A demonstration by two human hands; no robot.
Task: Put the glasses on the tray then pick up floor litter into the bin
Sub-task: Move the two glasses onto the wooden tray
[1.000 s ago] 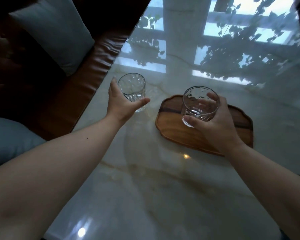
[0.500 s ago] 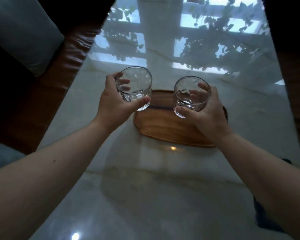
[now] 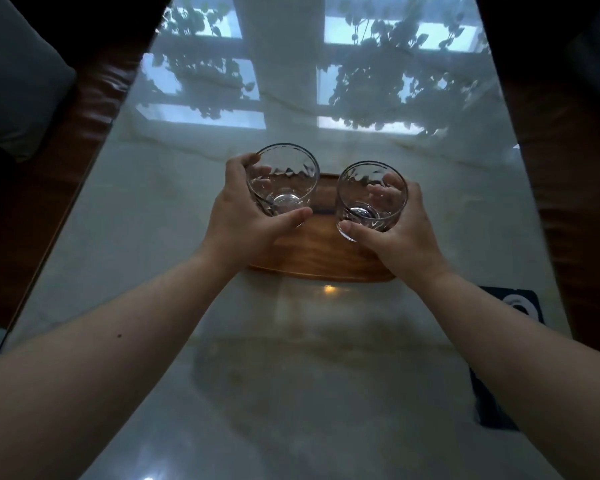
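A brown wooden tray (image 3: pixel 317 259) lies on the glossy marble table (image 3: pixel 153 209), mostly covered by my hands. My left hand (image 3: pixel 238 223) grips a clear faceted glass (image 3: pixel 284 174) over the tray's left part. My right hand (image 3: pixel 400 233) grips a second clear glass (image 3: pixel 369 188) over the tray's right part. The two glasses are upright and side by side, a small gap between them. Whether their bases touch the tray is hidden by my fingers. No litter and no bin are in view.
A brown leather sofa (image 3: pixel 94 109) with a pale cushion (image 3: pixel 18 81) runs along the table's left edge. A dark mat with a white ring (image 3: pixel 513 306) lies on the table near its right edge, partly under my right forearm. The tabletop reflects a window and leaves.
My left hand has carried its glass from the table's left side rightward over the tray. My right hand has kept its glass over the tray. The view has swung to centre on the tray.
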